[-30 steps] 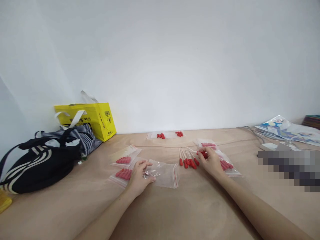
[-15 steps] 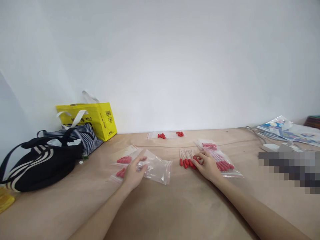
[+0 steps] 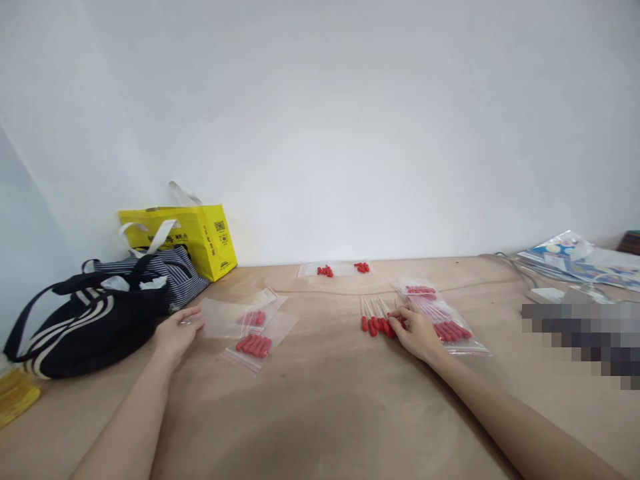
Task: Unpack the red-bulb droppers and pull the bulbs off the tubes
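Observation:
My left hand (image 3: 179,332) pinches a clear zip bag (image 3: 219,320) by its edge at the left. That bag overlaps other clear bags, and bundles of red-ended sticks (image 3: 254,345) show in the bags beneath it. At the centre right, a row of thin pale sticks with thick red ends (image 3: 374,325) is fanned out on the table. My right hand (image 3: 414,330) rests at the row's right end, its fingertips closed on the red-ended sticks there. Just beyond that hand lies a filled clear bag (image 3: 453,328) of the same sticks.
At the back by the wall is another clear bag (image 3: 343,270) with red-ended pieces. A black bag (image 3: 95,333), a striped bag (image 3: 183,280) and a yellow carrier bag (image 3: 220,243) stand at left. Papers (image 3: 575,260) and a white adapter (image 3: 575,295) lie at right.
My left hand has moved left with the clear zip bag, uncovering the red-ended sticks in the bags there. My right hand stays at the row of sticks.

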A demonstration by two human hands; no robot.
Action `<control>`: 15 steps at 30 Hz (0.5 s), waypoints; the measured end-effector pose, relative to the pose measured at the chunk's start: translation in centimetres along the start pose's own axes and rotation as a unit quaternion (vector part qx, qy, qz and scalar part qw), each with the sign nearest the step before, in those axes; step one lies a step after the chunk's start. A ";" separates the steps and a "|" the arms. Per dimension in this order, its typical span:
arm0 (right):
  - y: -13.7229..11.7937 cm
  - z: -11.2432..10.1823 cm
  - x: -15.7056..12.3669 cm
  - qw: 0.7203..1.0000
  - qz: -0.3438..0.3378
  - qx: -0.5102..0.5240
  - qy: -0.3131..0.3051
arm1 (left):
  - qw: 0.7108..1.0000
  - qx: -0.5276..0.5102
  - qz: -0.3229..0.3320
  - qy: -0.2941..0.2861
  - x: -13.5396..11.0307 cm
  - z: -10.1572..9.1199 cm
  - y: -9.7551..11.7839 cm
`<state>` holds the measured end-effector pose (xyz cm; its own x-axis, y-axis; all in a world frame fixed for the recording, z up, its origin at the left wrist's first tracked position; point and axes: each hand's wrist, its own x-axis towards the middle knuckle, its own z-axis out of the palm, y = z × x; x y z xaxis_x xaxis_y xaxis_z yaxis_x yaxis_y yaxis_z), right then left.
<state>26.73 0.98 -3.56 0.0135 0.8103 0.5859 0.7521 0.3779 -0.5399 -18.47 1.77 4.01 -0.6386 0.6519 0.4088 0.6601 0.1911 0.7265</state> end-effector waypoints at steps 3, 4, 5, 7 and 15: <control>0.0 0.0 0.0 1.000 0.001 -0.008 -0.001 | 0.995 0.078 0.020 -0.061 -0.1 -0.8 -0.1; 0.0 0.0 0.0 1.000 0.003 -0.010 -0.001 | 0.993 0.094 0.035 -0.064 -0.4 -0.8 0.1; 0.0 0.1 0.0 1.000 0.004 -0.012 0.000 | 0.990 0.109 0.058 -0.065 -0.7 -0.6 0.4; 0.1 0.2 0.0 1.000 0.005 -0.015 0.004 | 0.977 0.144 0.136 -0.084 -1.7 0.4 1.5; 0.6 0.6 0.0 1.000 -0.020 -0.020 0.006 | 0.880 0.269 0.306 -0.244 -4.7 5.8 5.7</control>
<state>26.82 1.46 -4.21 -0.0103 0.7893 0.6139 0.7775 0.3924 -0.4915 -9.39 4.04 3.05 0.0613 0.9658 0.2519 0.9969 -0.0717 0.0325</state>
